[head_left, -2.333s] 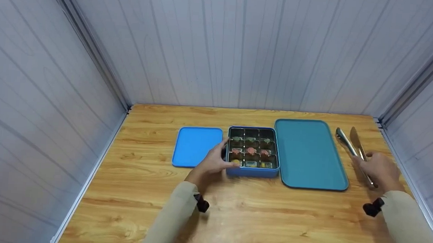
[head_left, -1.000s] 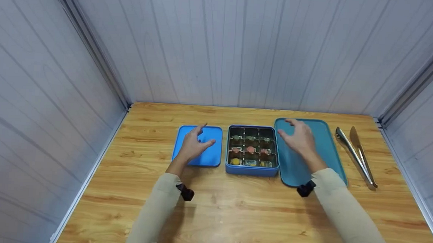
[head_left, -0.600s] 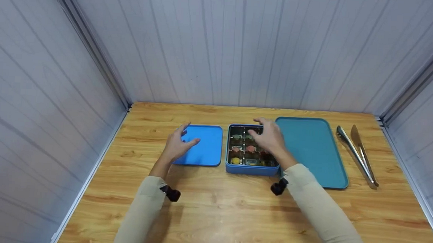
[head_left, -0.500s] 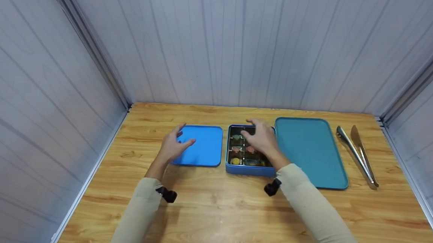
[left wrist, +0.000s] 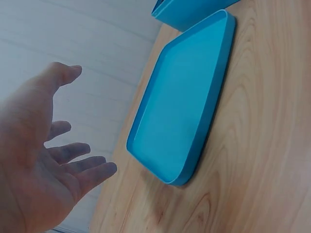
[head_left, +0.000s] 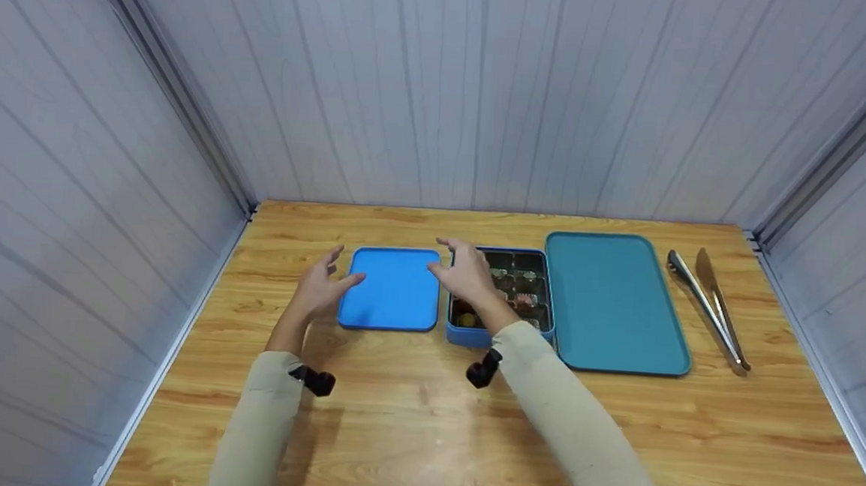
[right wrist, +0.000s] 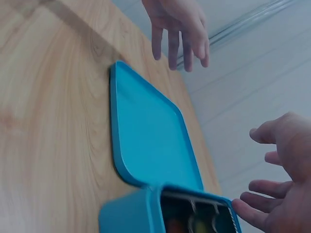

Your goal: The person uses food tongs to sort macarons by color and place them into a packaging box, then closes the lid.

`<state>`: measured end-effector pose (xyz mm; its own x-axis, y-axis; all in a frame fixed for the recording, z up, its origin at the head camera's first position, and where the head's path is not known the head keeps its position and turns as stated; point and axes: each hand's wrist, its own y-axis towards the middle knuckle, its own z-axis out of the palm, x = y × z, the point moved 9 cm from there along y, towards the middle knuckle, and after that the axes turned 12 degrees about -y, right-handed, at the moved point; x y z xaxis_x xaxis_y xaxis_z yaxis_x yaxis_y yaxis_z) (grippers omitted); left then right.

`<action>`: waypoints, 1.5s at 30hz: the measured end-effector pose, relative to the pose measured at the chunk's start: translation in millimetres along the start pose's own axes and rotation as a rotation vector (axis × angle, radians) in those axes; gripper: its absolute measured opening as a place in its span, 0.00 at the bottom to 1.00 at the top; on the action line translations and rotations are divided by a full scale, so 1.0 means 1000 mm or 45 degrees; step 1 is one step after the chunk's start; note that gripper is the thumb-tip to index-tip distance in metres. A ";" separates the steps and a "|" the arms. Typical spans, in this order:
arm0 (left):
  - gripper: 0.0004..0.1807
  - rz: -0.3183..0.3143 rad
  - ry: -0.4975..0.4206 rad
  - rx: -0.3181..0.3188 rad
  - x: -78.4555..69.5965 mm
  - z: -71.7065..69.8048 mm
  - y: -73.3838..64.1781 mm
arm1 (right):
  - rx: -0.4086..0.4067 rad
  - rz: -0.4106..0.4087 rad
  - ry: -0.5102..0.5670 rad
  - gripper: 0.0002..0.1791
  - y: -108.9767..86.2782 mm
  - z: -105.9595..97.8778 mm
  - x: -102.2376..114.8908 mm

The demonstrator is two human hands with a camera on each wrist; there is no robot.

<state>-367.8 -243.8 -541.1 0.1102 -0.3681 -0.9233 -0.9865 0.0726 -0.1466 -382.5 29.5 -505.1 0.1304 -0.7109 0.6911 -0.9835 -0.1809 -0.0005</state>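
Observation:
A blue square lid (head_left: 391, 289), its raised rim facing up, lies on the table between my two hands. My left hand (head_left: 317, 287) hovers at the lid's left side, fingers spread and nothing held; the left wrist view shows its palm (left wrist: 34, 165) apart from the lid. Over the left part of a blue box (head_left: 467, 337) reaches my right hand (head_left: 468, 275), with thumb and fingers parted and nothing between them. Inside the box is a divided insert with small pieces, some reddish, one yellow (head_left: 467, 319). My right forearm and hand cover part of it.
A teal tray (head_left: 617, 303) lies right beside the box. Farther right, metal tongs (head_left: 706, 308) and a broad-bladed metal server (head_left: 722, 309) lie close together. Pale panel walls (head_left: 442, 93) rise behind and at both sides of the wooden table (head_left: 407, 422).
My right hand has let go of the tongs and server and swung left across the tray and box. My left hand has left the box and moved left past the lid.

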 end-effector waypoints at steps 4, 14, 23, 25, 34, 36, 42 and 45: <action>0.50 -0.013 0.009 -0.001 0.000 0.001 0.006 | 0.016 0.029 0.044 0.35 0.011 0.018 -0.006; 0.49 -0.040 -0.067 -0.030 0.005 0.008 0.016 | 0.011 0.113 0.102 0.42 0.055 0.081 -0.034; 0.47 -0.074 -0.140 -0.097 0.014 0.017 0.016 | 0.088 0.210 0.098 0.45 0.049 0.108 -0.042; 0.46 -0.084 -0.140 -0.123 0.015 0.018 0.014 | 0.098 0.213 0.090 0.46 0.045 0.109 -0.040; 0.45 -0.181 -0.151 -0.189 0.037 0.022 0.019 | 0.129 0.264 0.147 0.46 0.031 0.105 -0.039; 0.45 -0.216 -0.152 -0.186 0.049 0.023 0.026 | 0.147 0.281 0.154 0.46 0.030 0.106 -0.041; 0.48 -0.226 -0.108 -0.184 0.097 0.019 0.060 | 0.179 0.343 0.173 0.46 0.026 0.108 -0.044; 0.47 -0.245 -0.102 -0.177 0.082 0.020 0.046 | 0.184 0.343 0.196 0.45 0.025 0.108 -0.043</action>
<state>-401.8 -251.7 -630.6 0.3014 -0.2879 -0.9090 -0.9530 -0.1219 -0.2773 -399.2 -17.6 -613.0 -0.1631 -0.6370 0.7534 -0.9507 -0.1026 -0.2926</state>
